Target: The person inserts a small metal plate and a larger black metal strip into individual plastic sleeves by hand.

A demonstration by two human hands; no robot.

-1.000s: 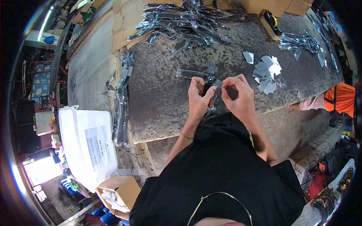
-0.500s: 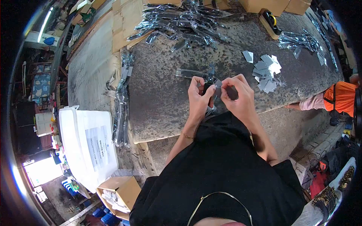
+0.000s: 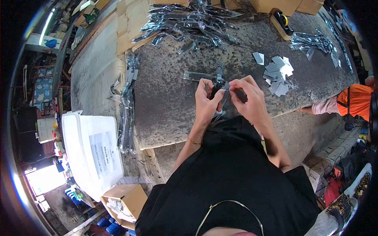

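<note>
Over at nine o'clock, off the table's edge, sits the white tub [image 3: 92, 149] with its paper label, and a cardboard box [image 3: 126, 198] below it at seven. Along the near-left edge of the table [image 3: 165, 106] a stack of bagged strips [image 3: 128, 106] runs twelve to six. Now to the middle, where the action is: the left hand [image 3: 206, 100] is closed around a dark piece [image 3: 216, 92], thumb and fingers wrapped on it, and its long axis stands roughly twelve to six. Right up against it, at about one o'clock of that grip, there's the small grey tag [image 3: 226, 85], pinched tight between thumb and forefinger of the right hand [image 3: 250, 100]. Tag and dark piece are touching or as near as I can tell, and the right hand is clearly the nearer one to the tag. Just beyond the knuckles, at eleven o'clock, a clear sleeve [image 3: 199, 76] lies flat, long axis nine to three. Far back at twelve is a heap of bagged pieces [image 3: 189, 21]. Moving right, loose tags [image 3: 277, 74] are scattered at two o'clock of the right hand, with a tape dispenser [image 3: 281, 21] behind them at one. At three, a person in orange [image 3: 356, 100] stands by the table's end.
</note>
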